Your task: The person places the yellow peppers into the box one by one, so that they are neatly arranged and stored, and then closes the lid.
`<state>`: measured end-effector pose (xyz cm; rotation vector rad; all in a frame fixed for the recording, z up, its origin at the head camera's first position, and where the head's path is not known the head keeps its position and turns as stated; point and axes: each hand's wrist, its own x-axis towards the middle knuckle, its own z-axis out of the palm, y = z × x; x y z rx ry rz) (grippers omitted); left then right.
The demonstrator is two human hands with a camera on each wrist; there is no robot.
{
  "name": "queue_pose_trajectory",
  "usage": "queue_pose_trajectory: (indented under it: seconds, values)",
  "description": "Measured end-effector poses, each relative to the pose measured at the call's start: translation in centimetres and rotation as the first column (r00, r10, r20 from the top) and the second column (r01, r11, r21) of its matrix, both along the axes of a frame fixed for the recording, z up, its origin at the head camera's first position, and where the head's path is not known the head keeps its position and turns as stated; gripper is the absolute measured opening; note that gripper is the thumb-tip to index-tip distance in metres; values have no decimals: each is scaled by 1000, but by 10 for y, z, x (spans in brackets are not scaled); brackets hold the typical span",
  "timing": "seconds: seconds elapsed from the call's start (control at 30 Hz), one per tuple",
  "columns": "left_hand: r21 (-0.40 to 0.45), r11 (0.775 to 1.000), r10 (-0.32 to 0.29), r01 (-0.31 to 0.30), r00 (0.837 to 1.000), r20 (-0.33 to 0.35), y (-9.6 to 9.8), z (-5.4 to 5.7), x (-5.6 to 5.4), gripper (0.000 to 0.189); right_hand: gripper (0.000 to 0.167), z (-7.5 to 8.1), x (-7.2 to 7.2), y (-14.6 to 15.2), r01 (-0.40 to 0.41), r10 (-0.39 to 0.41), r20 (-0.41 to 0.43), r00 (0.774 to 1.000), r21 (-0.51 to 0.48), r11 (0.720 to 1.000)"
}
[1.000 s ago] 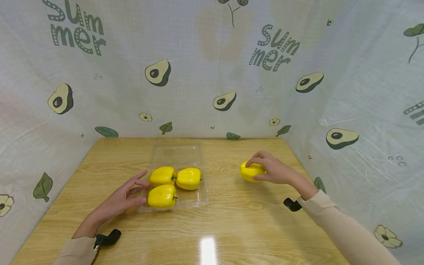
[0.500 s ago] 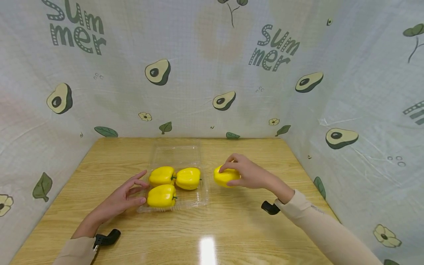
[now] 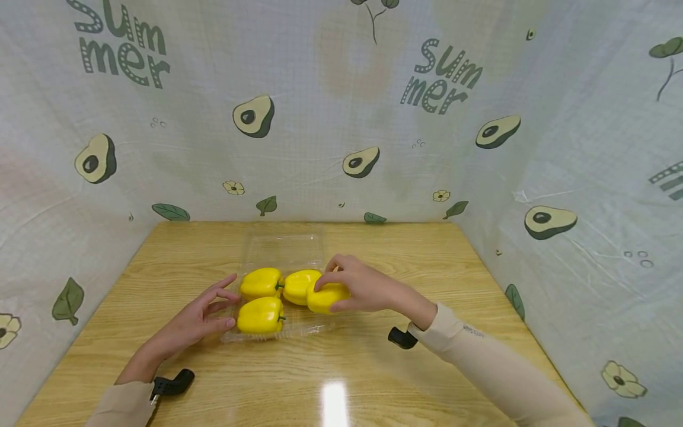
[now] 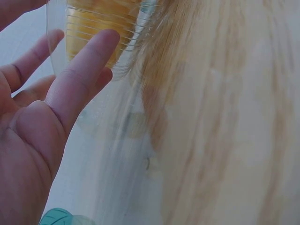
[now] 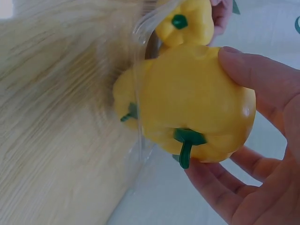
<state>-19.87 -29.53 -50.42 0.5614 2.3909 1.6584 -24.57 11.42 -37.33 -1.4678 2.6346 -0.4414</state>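
Note:
My right hand (image 3: 357, 286) grips a yellow bell pepper (image 3: 324, 298) between thumb and fingers, over the right side of a clear plastic container (image 3: 306, 329). In the right wrist view the held bell pepper (image 5: 197, 98) shows its green stem. Three more yellow bell peppers lie in the container: one at back left (image 3: 260, 283), one at front left (image 3: 259, 315), and one at back right (image 3: 299, 286), partly covered by the held one. My left hand (image 3: 200, 320) rests at the container's left side, fingers spread and relaxed; the left wrist view shows its fingertips at the ribbed wall (image 4: 101, 28).
The container's clear lid (image 3: 283, 249) lies folded back behind it on the wooden table (image 3: 405, 379). A printed cloth (image 3: 309, 160) hangs around the back and sides of the table. A black wrist camera (image 3: 173, 382) is strapped on each arm.
My right hand has carried the bell pepper leftward, from the right part of the table to over the container. The left hand has stayed in place.

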Motion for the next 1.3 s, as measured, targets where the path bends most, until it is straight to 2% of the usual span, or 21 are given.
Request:
queue_pose_trajectory:
  seconds: [0.43,0.63,1.3]
  values:
    - [12,1000,-12,12,1000,-5,-1,-2,-2,37,37,-11,5,-29,-26,25,22,999,65,998]
    - [25,1000,-19,19,1000,-5,-1,-2,-2,37,37,-14,6,-36,-39,39,1,999,97,995]
    - [15,1000,-18,18,999,-28,-2,-3,0,38,38,-15,12,-53,11,-9,-9,1000,193,981]
